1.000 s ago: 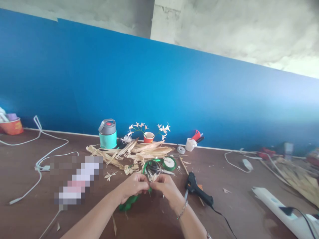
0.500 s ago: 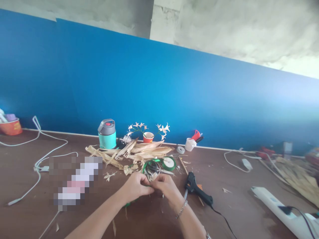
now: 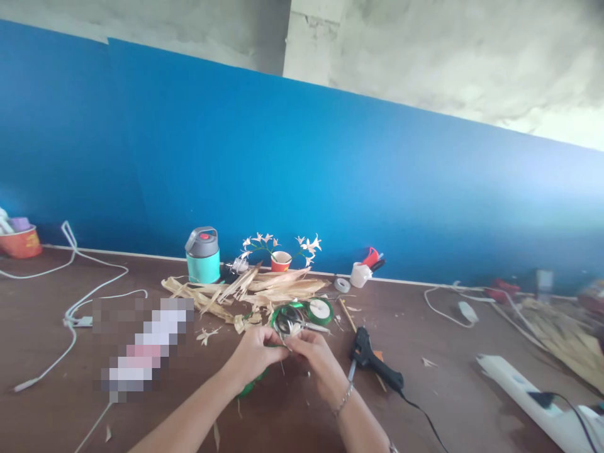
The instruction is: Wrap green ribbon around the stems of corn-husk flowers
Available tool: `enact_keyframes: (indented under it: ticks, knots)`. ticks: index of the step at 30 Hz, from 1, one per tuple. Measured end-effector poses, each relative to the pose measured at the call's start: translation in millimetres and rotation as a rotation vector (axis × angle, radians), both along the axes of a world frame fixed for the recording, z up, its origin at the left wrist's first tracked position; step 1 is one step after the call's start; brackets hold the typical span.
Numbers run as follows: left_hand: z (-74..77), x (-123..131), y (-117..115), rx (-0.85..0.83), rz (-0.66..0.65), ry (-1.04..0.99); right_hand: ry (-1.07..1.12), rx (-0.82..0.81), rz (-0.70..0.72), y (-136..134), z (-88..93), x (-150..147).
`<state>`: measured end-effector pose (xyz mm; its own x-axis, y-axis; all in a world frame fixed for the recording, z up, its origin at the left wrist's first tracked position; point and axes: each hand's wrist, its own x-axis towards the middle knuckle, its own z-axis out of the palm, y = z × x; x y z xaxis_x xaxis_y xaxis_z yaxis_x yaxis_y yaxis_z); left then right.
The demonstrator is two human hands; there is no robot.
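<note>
A dark brown wooden counter [image 3: 448, 402] runs along a bright blue wall [image 3: 330, 189], with rough grey concrete above it. The left hand [image 3: 252, 355] and right hand [image 3: 315, 353] meet near the front middle, fingertips together, pinching a small pale straw flower piece [image 3: 289, 341] between them; each grip is pressed closed on it. A strip of green ribbon [image 3: 248, 389] trails from under the left hand onto the counter.

Counted: one teal flask with a grey lid [image 3: 203, 255], one red paper cup of white straw flowers [image 3: 282, 259], one small white cup [image 3: 361, 274], two green ribbon spools [image 3: 304, 311], one roll of white tape [image 3: 342, 285], one black glue gun [image 3: 375, 362], one heap of dried husks [image 3: 250, 289] — and an orange bowl [image 3: 19, 242] at the far left.

White cables [image 3: 75, 302] loop across the left side; a white power strip [image 3: 533, 393] lies front right. The glue gun sits just beside the right wrist. Bare counter opens between the gun and the power strip.
</note>
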<state>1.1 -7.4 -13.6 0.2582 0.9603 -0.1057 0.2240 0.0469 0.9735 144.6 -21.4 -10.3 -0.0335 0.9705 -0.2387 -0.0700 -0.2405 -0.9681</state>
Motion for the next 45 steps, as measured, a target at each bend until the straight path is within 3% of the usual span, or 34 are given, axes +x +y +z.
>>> enact_keyframes:
  ticks: [5, 11, 24, 31, 38, 45]
  knots:
    - [2.6, -2, 1, -0.057, -0.037, -0.131, 0.23, -0.03, 0.053, -1, 0.8, 3]
    - [2.3, -1, 1, -0.044, -0.047, -0.124, 0.228, 0.006, 0.026, 3, -7.4, 3]
    - [9.9, -7, 1, 0.184, -0.11, 0.137, 0.084, 0.046, -0.017, 2, -0.9, 3]
    - [-2.6, -5, 0, 0.345, -0.095, 0.237, 0.03, 0.071, -0.028, 3, -1.4, 3]
    - [5.1, -3, -9, 0.625, -0.119, 0.502, -0.005, 0.056, -0.039, 6, -5.5, 3]
    - [1.5, 1, -14, 0.697, -0.116, 0.697, -0.025, 0.056, -0.069, 7, -11.1, 2]
